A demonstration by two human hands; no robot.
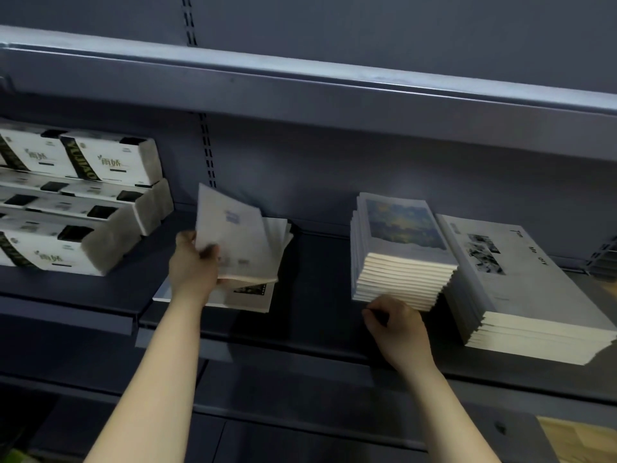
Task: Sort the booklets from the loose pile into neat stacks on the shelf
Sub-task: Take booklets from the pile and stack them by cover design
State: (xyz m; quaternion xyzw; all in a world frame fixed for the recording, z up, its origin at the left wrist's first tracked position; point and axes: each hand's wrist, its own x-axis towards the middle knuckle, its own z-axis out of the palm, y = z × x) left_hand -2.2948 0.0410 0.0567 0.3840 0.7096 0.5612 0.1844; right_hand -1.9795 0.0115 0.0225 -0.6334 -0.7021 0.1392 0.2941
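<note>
Pale booklets [240, 235], held in left grip [192, 267]

tissue packs [76, 208]: cut by left edge | lifted booklets [233, 235]: print blurred | right hand [397, 329] fingers: tucked from view

The dark grey metal shelf [317, 279] carries a neat painted-cover stack [400, 248] of booklets, blue and yellow on top. Just beside that stack on its right lies a wider stack [521, 289] with a pale photo cover. Left of the painted-cover stack, across a bare strip of shelf, the loose pile [243, 242] fans out over a flat booklet [247, 300]. Farther left are piled tissue packs [76, 208]; at the far right, a wire rack [604, 259].
</note>
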